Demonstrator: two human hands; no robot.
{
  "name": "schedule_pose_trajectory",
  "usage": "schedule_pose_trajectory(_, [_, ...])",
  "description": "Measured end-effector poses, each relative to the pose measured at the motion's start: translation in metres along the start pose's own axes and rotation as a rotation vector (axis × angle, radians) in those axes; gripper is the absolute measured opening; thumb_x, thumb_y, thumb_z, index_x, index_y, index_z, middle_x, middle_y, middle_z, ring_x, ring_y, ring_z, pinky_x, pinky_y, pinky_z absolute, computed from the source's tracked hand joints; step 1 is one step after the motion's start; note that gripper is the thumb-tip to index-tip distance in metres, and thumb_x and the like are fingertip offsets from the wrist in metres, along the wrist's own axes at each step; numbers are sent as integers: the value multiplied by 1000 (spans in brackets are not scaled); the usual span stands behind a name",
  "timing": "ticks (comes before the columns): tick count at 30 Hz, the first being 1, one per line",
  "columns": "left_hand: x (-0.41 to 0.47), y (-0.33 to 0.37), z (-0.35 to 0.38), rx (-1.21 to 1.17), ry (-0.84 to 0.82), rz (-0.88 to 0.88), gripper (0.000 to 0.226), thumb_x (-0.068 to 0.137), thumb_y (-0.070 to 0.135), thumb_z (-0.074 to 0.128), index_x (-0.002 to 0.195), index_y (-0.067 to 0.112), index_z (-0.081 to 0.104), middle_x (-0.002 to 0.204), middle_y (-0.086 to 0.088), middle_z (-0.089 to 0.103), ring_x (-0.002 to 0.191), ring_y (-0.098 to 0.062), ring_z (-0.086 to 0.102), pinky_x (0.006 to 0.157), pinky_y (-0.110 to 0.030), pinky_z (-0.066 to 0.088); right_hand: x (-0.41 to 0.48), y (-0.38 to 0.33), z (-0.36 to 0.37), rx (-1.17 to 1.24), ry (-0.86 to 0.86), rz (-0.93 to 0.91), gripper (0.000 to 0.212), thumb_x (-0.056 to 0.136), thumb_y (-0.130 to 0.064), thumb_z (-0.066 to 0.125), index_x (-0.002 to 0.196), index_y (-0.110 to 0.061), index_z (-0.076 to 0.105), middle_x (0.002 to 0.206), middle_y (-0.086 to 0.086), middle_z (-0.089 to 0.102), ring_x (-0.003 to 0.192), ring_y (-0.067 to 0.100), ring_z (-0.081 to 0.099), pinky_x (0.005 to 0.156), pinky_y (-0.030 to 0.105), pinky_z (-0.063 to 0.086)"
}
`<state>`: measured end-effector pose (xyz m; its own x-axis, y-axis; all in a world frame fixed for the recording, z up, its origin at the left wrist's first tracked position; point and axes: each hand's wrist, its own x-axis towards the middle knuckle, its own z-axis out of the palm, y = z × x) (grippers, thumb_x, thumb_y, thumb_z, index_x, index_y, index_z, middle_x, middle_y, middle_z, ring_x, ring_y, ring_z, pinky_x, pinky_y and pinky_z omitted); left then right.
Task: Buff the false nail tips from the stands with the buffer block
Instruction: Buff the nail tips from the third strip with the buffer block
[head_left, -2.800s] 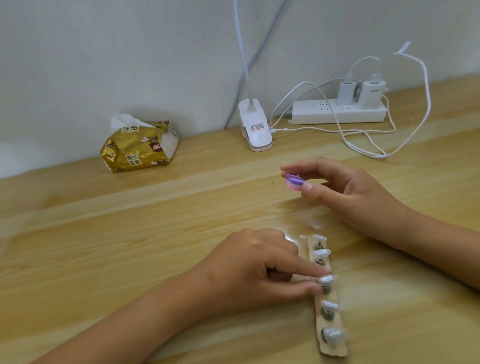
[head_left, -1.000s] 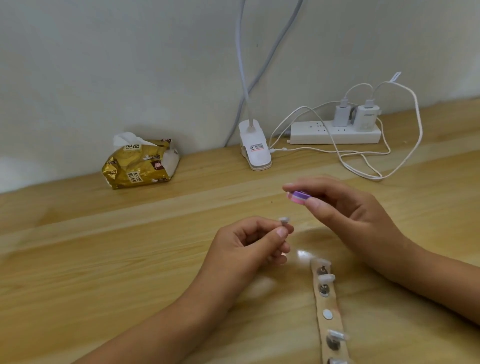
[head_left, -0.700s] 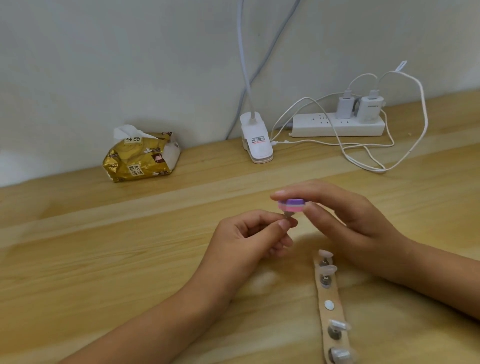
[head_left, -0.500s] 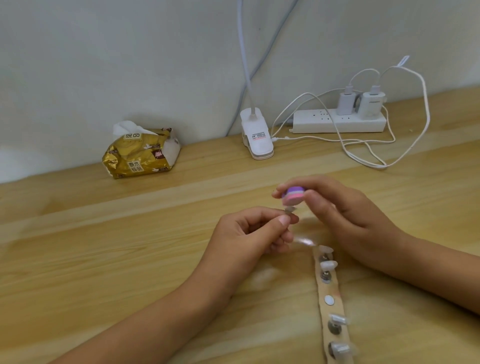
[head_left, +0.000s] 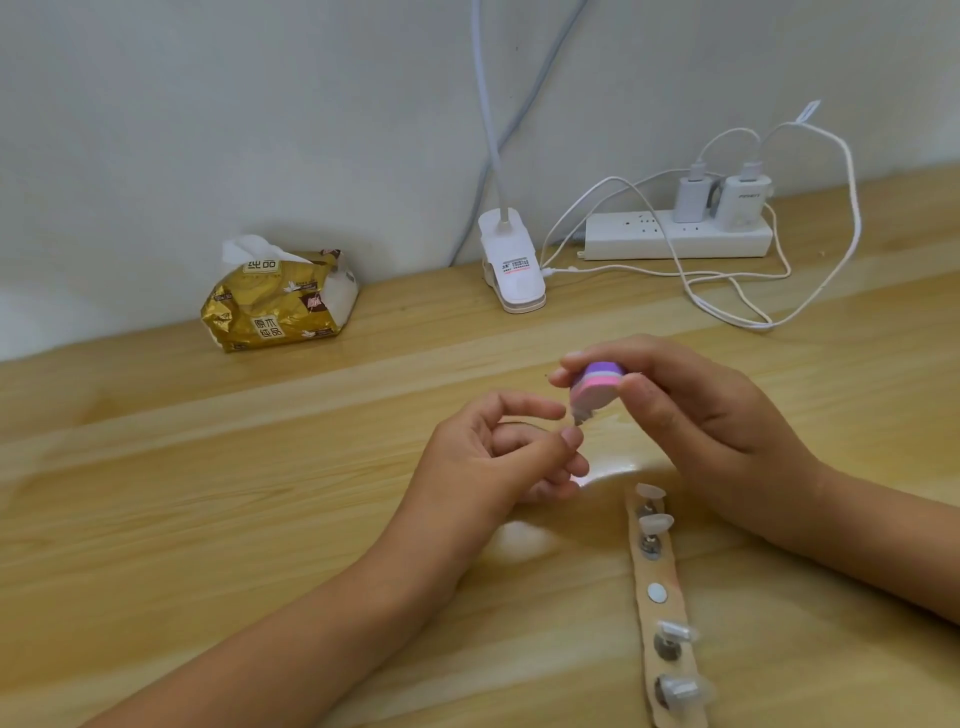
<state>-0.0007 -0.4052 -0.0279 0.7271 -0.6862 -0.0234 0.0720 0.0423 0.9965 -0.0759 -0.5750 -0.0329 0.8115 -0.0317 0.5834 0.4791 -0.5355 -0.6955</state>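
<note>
My left hand (head_left: 498, 457) pinches a small stand with a clear false nail tip (head_left: 581, 415) between thumb and forefinger, held above the wooden table. My right hand (head_left: 691, 410) grips a pink and purple buffer block (head_left: 597, 387) by its sides, tilted so its lower face touches the nail tip. A tan strip (head_left: 667, 608) lies on the table at the lower right. It carries several nail tips on stands, such as one near its far end (head_left: 655, 522) and one near its front end (head_left: 684, 691), and one bare white disc (head_left: 656, 592) in the middle.
A gold tissue pack (head_left: 278, 301) sits at the back left by the wall. A white lamp clip (head_left: 511, 267) stands at the back centre. A white power strip (head_left: 675, 236) with two chargers and loose white cables (head_left: 737, 306) lies at the back right.
My left hand took a nail tip off the strip's middle spot and raised it. My right hand brought the buffer block down onto the tip and tilted it.
</note>
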Motion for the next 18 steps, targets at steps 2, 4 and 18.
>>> schedule_pose_trajectory(2, [0, 1, 0, -4, -2, 5, 5, 83, 7, 69, 86, 7, 64, 66, -8, 70, 58, -13, 64, 62, -25, 58, 0, -1, -1, 31, -14, 21, 27, 100, -20, 45, 124, -17, 58, 116, -3, 68, 112, 9, 64, 94, 19, 47])
schedule_pose_trajectory(4, [-1, 1, 1, 9, -2, 15, 7, 83, 5, 69, 80, 8, 63, 65, -8, 70, 57, -12, 64, 61, -26, 58, -1, -1, -1, 52, 0, 25, 27, 101, -18, 46, 125, -16, 58, 115, -3, 69, 111, 10, 65, 93, 20, 49])
schedule_pose_trajectory(18, [-4, 5, 4, 41, -8, 49, 9, 82, 1, 68, 76, 6, 64, 60, -7, 68, 53, -12, 61, 57, -22, 55, -1, 1, 0, 40, -35, 38, 24, 100, -15, 49, 117, -9, 64, 105, 0, 68, 102, 15, 65, 88, 23, 49])
